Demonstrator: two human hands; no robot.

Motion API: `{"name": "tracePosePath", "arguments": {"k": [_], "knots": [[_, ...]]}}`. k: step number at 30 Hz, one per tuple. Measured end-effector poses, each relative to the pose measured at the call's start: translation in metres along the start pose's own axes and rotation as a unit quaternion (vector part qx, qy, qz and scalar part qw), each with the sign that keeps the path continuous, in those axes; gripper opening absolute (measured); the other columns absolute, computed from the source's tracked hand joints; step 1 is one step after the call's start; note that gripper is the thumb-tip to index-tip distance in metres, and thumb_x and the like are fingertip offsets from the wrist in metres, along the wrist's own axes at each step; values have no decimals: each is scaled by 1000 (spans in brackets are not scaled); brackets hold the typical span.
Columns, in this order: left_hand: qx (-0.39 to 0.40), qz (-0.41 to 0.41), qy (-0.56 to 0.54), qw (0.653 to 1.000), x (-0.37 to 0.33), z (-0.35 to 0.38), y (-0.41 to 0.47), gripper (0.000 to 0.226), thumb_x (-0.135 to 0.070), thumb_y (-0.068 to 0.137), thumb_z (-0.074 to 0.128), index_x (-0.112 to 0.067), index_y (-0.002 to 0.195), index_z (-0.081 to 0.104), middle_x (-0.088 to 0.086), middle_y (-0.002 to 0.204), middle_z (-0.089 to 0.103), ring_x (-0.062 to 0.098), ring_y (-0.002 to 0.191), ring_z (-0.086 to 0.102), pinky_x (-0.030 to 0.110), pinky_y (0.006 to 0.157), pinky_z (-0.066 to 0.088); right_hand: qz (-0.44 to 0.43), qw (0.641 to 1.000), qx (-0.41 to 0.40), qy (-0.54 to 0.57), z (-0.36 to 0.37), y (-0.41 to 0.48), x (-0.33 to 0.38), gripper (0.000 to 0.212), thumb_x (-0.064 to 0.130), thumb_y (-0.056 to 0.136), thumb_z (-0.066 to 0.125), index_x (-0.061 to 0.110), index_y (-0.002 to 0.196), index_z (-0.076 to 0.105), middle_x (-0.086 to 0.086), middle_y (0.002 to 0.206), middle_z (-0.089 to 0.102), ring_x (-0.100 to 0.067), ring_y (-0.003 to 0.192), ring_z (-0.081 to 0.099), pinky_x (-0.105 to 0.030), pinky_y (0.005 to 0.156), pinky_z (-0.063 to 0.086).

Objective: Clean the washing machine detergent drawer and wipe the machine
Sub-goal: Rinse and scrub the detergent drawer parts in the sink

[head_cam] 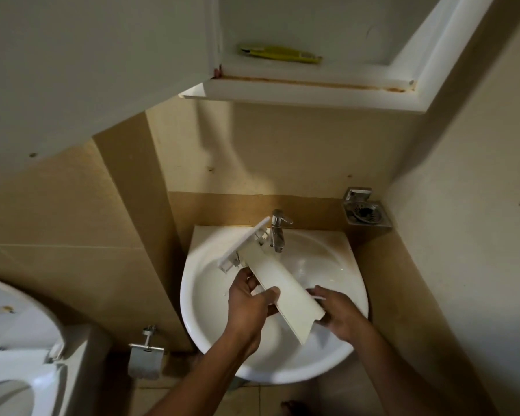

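Note:
A white detergent drawer [282,283] is held tilted over a round white sink [210,256], its front panel up by the chrome tap [278,229] and its underside facing me. My left hand [249,301] grips the drawer's left edge, thumb curled over the flat side. At the drawer's lower right end my right hand [339,313] holds it, fingers wrapped behind the end and partly hidden. I cannot make out any running water. The washing machine is out of view.
An open wall cabinet [312,88] hangs above the sink with a yellow packet [279,54] on its shelf. A metal soap dish [367,213] is fixed to the right wall. Left of the sink are a toilet [15,340] and a paper holder [146,358].

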State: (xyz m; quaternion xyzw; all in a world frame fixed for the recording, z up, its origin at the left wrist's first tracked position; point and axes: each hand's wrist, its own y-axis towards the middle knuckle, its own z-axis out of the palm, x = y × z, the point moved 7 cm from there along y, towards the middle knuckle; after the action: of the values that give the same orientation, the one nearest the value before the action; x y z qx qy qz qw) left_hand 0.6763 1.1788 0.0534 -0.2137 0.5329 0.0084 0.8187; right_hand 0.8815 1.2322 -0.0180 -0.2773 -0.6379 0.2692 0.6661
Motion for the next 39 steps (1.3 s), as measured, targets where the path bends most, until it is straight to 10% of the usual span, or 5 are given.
{"name": "tracePosePath", "arguments": {"k": [10, 17, 22, 28, 39], "knots": [[27, 141, 318, 937, 35, 13, 11, 46, 2, 87, 63, -24, 125, 61, -15, 105, 69, 11, 96, 69, 22, 81, 57, -189, 975, 85, -78, 61, -60, 111, 51, 64, 85, 60, 22, 112, 72, -6, 106, 75, -21, 101, 70, -45, 89, 57], [78, 196, 414, 885, 49, 10, 20, 28, -3, 93, 62, -16, 117, 68, -4, 109, 72, 10, 96, 68, 12, 83, 47, -160, 986, 50, -20, 31, -38, 86, 12, 13, 92, 67, 8, 102, 69, -10, 98, 74, -23, 89, 69, -36, 74, 57], [69, -25, 71, 995, 31, -14, 32, 29, 5, 91, 63, -12, 112, 73, 9, 104, 78, 28, 100, 74, 43, 88, 59, -167, 982, 80, -41, 7, -19, 68, 20, 18, 94, 65, 10, 111, 72, -15, 111, 73, -26, 107, 64, -44, 103, 45], [-14, -222, -341, 914, 29, -7, 38, 52, -43, 106, 39, 0, 125, 60, 24, 113, 70, 43, 109, 66, 58, 85, 58, -171, 981, 83, -45, 5, 3, 77, 20, 18, 93, 65, 15, 113, 71, -4, 107, 72, -24, 114, 60, -45, 109, 39], [-64, -126, 77, 987, -2, -81, 57, 58, -59, 95, 50, -8, 115, 68, 13, 115, 72, 30, 102, 66, 38, 79, 49, -182, 858, 244, -414, 50, 9, 129, 26, 16, 92, 68, 8, 116, 70, -2, 111, 73, -5, 100, 66, -13, 88, 46]]}}
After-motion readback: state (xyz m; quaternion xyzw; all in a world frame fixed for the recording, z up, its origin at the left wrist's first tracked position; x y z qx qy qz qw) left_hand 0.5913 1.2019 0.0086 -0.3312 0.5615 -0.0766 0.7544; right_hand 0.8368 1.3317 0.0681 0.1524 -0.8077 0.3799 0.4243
